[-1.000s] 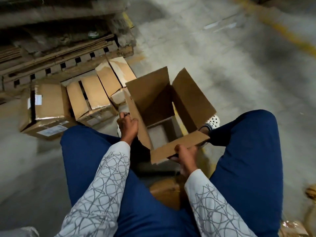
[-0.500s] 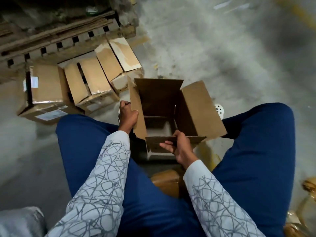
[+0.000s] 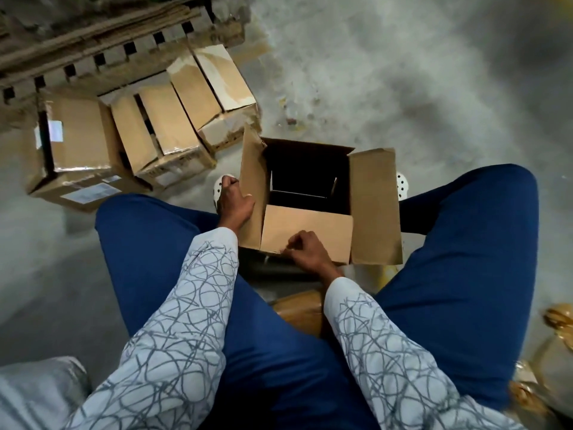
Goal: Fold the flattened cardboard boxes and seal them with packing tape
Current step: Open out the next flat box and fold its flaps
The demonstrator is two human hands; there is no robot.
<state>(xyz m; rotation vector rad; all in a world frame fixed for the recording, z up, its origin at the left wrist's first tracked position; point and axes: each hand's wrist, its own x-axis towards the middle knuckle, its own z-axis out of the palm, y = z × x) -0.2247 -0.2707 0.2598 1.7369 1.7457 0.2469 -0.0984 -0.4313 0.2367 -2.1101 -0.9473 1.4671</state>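
An open cardboard box (image 3: 375, 209) stands on the floor between my knees, its inside dark. The near flap (image 3: 307, 221) lies folded inward over the opening. My right hand (image 3: 305, 249) sits on that flap's near edge with fingers curled, gripping it. The left flap (image 3: 252, 187) stands upright, and my left hand (image 3: 234, 200) holds it from the outside with curled fingers. The right flap lies spread outward, and the far flap hangs out of sight. No packing tape roll is clearly visible.
Three closed, taped boxes (image 3: 173, 128) lie on the concrete floor at the upper left, beside a stack of flattened cardboard (image 3: 93, 48). A brown object (image 3: 297, 308) sits under my legs. Shiny brown items (image 3: 558, 318) are at the right edge.
The box has come down upright between my knees. My right hand has pushed the near flap from standing to folded inward. My left hand stays on the left flap.
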